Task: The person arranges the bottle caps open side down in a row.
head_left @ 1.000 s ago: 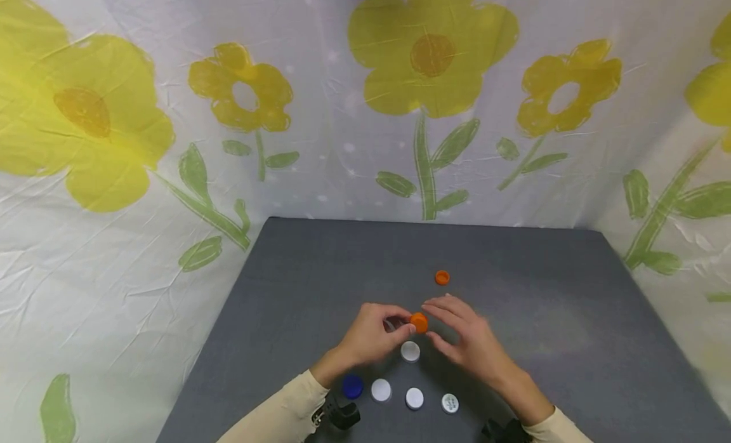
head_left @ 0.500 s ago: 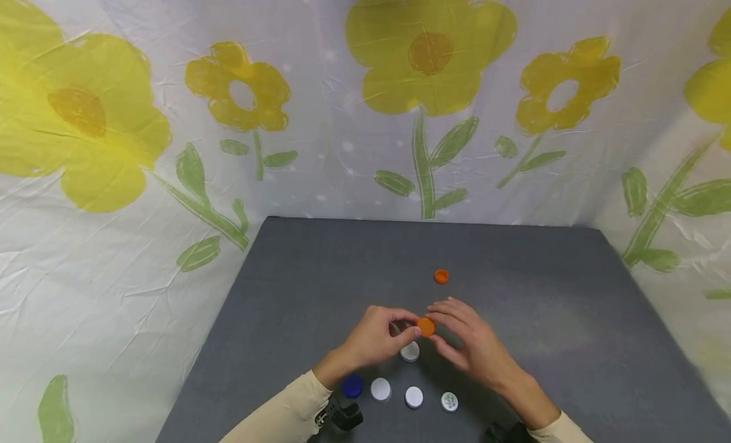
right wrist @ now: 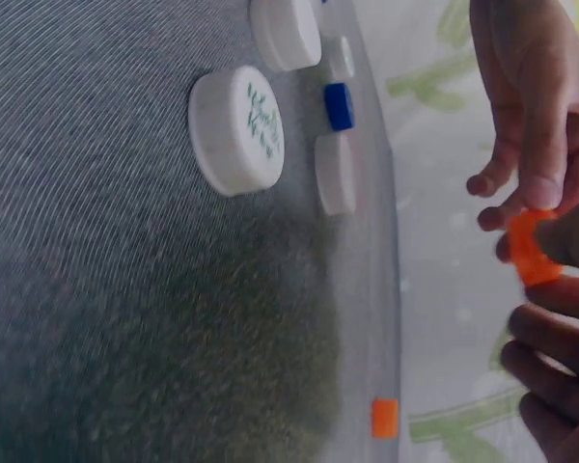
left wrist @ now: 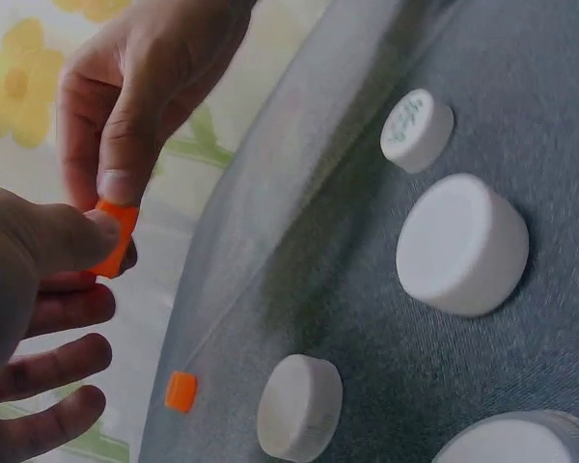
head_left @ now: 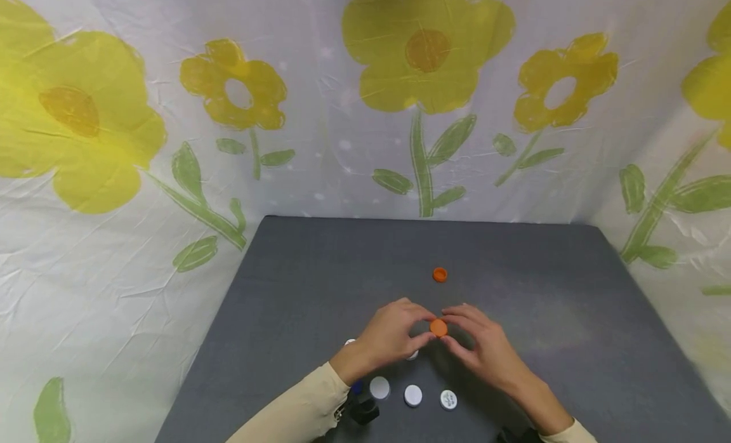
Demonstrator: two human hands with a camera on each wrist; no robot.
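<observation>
Between my two hands is a small orange bottle cap [head_left: 438, 327], raised above the grey table. My left hand [head_left: 394, 334] pinches its left side with thumb and forefinger. From the opposite side, the thumb and fingers of my right hand [head_left: 485, 351] pinch it too. In the left wrist view the orange cap [left wrist: 118, 236] sits between both thumbs, and the left hand's other fingers are spread. The right wrist view shows the same orange cap [right wrist: 535, 249] with fingertips of both hands on it. A white cap [head_left: 412, 355] is partly hidden under the left hand.
A second orange cap [head_left: 440, 275] lies farther back. Nearer are a white cap [head_left: 379, 388], another white cap [head_left: 413, 395] and one with green print [head_left: 448, 400]. A blue cap [right wrist: 339, 106] lies by the left wrist. Flowered cloth [head_left: 320, 145] surrounds the table.
My left hand has moved right with the orange cap, bringing it between the right hand's fingers, which have closed in on it. A white cap now peeks out beside the left wrist.
</observation>
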